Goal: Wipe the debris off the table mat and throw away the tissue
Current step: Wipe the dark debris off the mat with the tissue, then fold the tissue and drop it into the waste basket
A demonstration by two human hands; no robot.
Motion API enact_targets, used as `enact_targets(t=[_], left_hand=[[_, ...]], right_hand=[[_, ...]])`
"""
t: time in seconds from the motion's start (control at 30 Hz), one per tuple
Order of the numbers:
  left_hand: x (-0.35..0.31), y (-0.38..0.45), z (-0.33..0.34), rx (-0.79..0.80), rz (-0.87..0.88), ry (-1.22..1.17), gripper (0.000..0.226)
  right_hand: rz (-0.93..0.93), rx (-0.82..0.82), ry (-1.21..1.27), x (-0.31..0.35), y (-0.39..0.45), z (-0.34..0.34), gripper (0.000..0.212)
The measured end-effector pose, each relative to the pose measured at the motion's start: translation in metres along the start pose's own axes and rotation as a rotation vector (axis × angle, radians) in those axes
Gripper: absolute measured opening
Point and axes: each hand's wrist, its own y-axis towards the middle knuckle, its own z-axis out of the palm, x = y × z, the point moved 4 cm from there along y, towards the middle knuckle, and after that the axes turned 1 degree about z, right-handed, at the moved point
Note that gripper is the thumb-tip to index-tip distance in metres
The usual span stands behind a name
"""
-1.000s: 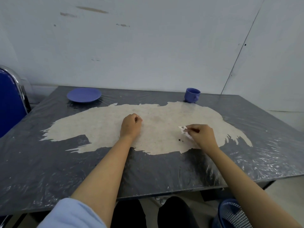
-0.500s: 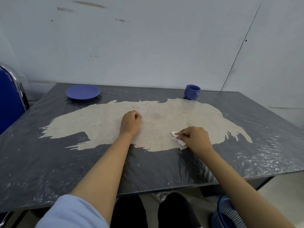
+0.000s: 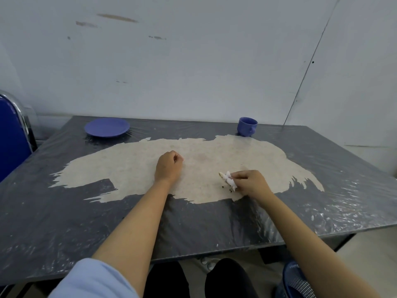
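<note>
A dark table mat under clear plastic covers the table, with a large worn beige patch across its middle. My right hand pinches a small crumpled white tissue against the beige patch near its front edge. A few dark crumbs of debris lie right beside the tissue. My left hand rests on the mat as a loose fist, holding nothing, to the left of the tissue.
A blue plate sits at the back left and a blue cup at the back right. A blue mesh bin stands on the floor under the table's front right. A blue chair is at the left.
My right hand has slid the tissue back and forth over the patch, and dark crumbs now show beside it. The left hand has stayed put.
</note>
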Motion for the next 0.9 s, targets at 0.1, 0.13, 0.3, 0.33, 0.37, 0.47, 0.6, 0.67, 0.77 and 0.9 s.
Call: enact_targets(t=[0.1,0.13,0.3,0.33,0.37,0.47,0.6,0.67,0.77,0.9], left_hand=[[0.000,0.000,0.000,0.006,-0.003,0.000,0.024],[0.000,0.000,0.000,0.009,-0.006,-0.004,0.024],[0.000,0.005,0.002,0.044,-0.060,0.012,0.024],[-0.002,0.008,0.001,0.069,-0.088,0.016,0.027],[-0.005,0.011,0.000,0.106,-0.107,0.029,0.032],[-0.030,0.014,0.003,0.259,-0.056,0.007,0.041],[-0.066,-0.006,0.030,0.588,-0.201,-0.393,0.060],[-0.075,-0.016,0.042,0.700,-0.290,-0.464,0.067],[-0.079,-0.024,0.048,0.713,-0.319,-0.469,0.067],[-0.076,-0.025,0.050,0.677,-0.336,-0.481,0.065]], right_hand=[[0.283,0.069,0.459,0.000,0.012,-0.002,0.028],[0.343,0.091,0.565,0.003,0.015,0.000,0.029],[0.402,0.159,0.625,0.005,0.019,0.000,0.032],[0.411,0.159,0.630,0.003,0.020,-0.002,0.032],[0.422,0.160,0.638,0.002,0.021,-0.004,0.032],[0.439,0.185,0.709,0.001,0.023,-0.008,0.033],[0.437,0.194,0.835,0.002,0.027,-0.003,0.033],[0.430,0.189,0.880,0.003,0.029,0.002,0.032],[0.397,0.206,0.911,0.005,0.031,0.008,0.024],[0.338,0.234,0.922,0.007,0.033,0.016,0.021]])
